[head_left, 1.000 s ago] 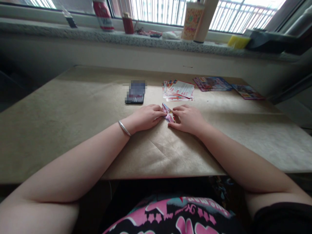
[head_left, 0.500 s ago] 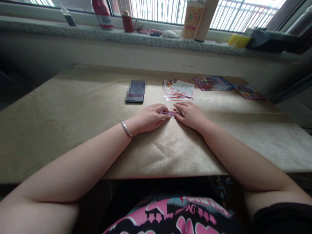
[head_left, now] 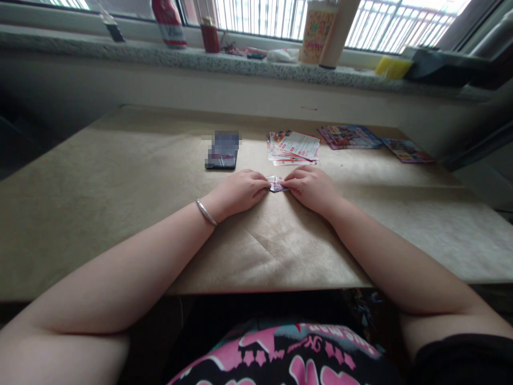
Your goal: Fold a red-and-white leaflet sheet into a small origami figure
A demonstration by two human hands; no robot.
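Note:
Between my hands, on the beige tabletop (head_left: 256, 251), is a small piece of printed paper (head_left: 276, 185), white and purple, with folds in it. My left hand (head_left: 245, 190) pinches its left side; a silver bangle circles that wrist. From the right, my right hand (head_left: 306, 186) grips the other side between thumb and fingers. Parts of the paper are hidden under the fingertips. Just beyond the hands lies a fanned pile of printed sheets (head_left: 294, 147), white with red print.
A dark phone-like object (head_left: 223, 152), partly blurred out, lies left of the pile. Colourful printed booklets or packs (head_left: 350, 137) and another such stack (head_left: 406, 150) lie at the back right. Bottles, a patterned cup (head_left: 317, 32) and a yellow item (head_left: 394, 68) stand along the stone windowsill (head_left: 240, 67).
Both hands have shifted slightly, the left one a little to the left. More of the paper's folded, white-and-purple surface now shows between the fingers.

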